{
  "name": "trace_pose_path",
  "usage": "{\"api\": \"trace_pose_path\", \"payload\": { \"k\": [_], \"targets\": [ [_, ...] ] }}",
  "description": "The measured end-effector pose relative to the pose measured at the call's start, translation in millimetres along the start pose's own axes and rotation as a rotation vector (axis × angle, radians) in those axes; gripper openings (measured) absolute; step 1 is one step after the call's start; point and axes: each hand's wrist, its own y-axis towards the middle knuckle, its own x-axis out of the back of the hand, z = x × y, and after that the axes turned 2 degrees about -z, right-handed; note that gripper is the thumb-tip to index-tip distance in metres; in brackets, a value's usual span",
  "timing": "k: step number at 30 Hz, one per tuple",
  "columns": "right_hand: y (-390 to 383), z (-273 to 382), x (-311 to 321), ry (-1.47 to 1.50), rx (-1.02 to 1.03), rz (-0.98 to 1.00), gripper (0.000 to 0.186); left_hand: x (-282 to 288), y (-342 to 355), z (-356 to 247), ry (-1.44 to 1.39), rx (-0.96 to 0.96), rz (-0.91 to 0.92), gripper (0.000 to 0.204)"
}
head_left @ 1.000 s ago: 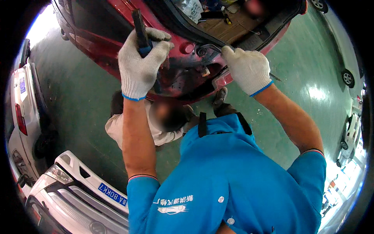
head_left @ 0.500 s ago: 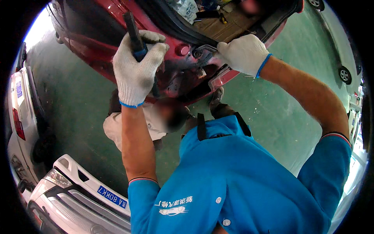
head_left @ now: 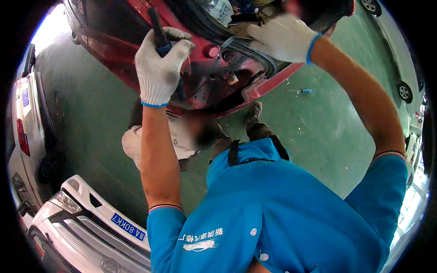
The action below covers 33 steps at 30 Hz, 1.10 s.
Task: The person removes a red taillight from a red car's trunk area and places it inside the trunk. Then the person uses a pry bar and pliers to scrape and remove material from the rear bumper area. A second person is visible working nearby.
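A worker in a blue shirt [head_left: 273, 214] reaches up with both gloved hands to the damaged corner of a red car [head_left: 218, 82] in a green-floored workshop. The left hand [head_left: 159, 68] is closed in a fist around the dark handle of a tool [head_left: 157, 27], whose shaft runs up and away along the red bodywork; what its tip meets cannot be made out. The right hand [head_left: 284, 36], fingers loosely curled and holding nothing visible, rests on the edge of the dark curved trim [head_left: 255, 52] at the car's opened corner. A second person [head_left: 182, 136] crouches beneath the car. A small screwdriver [head_left: 300, 91] lies on the floor, well apart. White cars [head_left: 82, 218] stand at the left. The work appears to be mid-step, prying or loosening at the panel; the next move would seem to call for a firm brace from the right hand while the left levers.
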Motion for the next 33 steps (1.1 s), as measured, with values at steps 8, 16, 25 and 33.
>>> {"api": "trace_pose_path", "payload": {
  "k": [8, 16, 25, 33],
  "targets": [
    [-42, 49, -35, 0.084, -0.302, -0.047, 0.021, 0, -4, -3, -0.021, 0.052, 0.002, 0.019],
    [-35, 70, -29, 0.135, -0.457, 0.070, 0.017, -3, -2, -1, -0.073, 0.024, -0.007, 0.019],
    [-33, 75, -41, 0.138, -0.455, -0.002, 0.027, -7, -2, -1, -0.151, -0.002, -0.053, 0.013],
    [-21, 59, -28, 0.106, -0.333, 0.095, 0.038, -4, -4, -6, -0.065, 0.053, -0.026, 0.020]
  ]
}}
